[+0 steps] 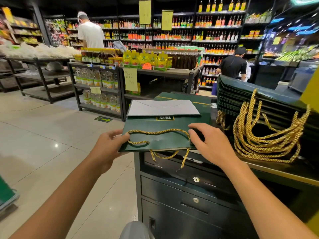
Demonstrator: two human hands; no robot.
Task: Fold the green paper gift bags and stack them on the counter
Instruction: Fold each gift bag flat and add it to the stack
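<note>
Wall shelving (215, 35) stocked with bottled sauces and oils; two yellow hanging signs (145, 12). Black metal display rack (119, 73): yellow pouches (145, 59) and dark bottles (183, 61) on top, clear oil jugs (96, 78) below, handwritten yellow note (130, 79) on its front. Person in white shirt (90, 34) and person in black shirt (233, 66), both facing the shelving. Pale tiled floor (43, 135) with green arrow sticker (103, 119). Green vegetables (293, 56), far right.

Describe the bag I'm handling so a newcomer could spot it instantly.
Find the dark counter with drawers at the right. On its left end lies a flat green bag, between the left hand and right hand. Unlike the stack of bags to its right, it shows a white panel folded over its far end.
</note>
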